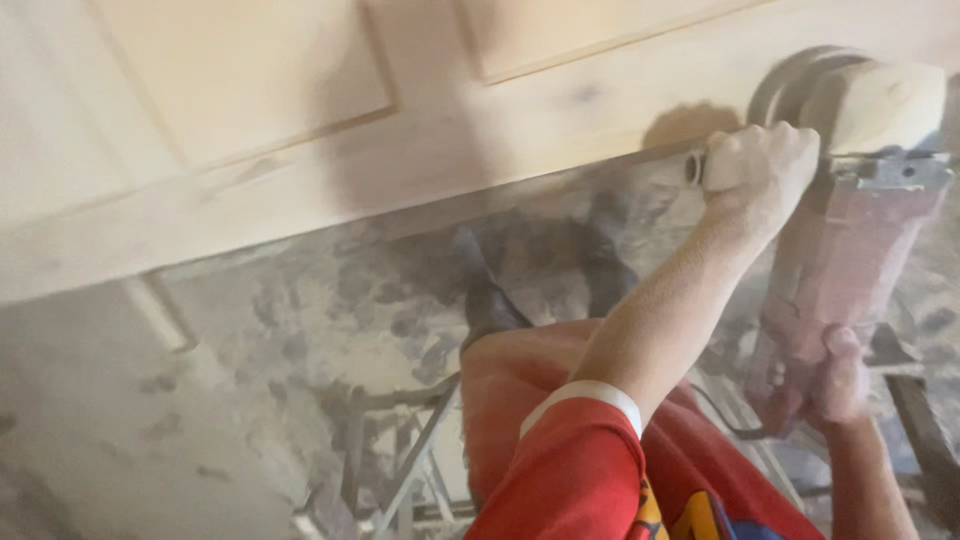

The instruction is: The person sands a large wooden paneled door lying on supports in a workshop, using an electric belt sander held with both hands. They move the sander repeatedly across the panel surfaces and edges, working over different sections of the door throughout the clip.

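L hand (760, 165) clamped on side handle (697, 168) of dusty red grinder (835, 270), R hand (838, 380) gripping its rear body, disc end (800, 85) against pale wood door (300, 150) edge.

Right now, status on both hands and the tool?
Left hand gripping sander's side handle. Right hand holding sander body. Sander at edge of wooden door. Dust haze, nothing in the way.

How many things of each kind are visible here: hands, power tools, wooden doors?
Hands: 2, left hand on the side handle, right hand on the tool body
Power tools: 1, a dusty red sander
Wooden panelled doors: 1
Total: 4
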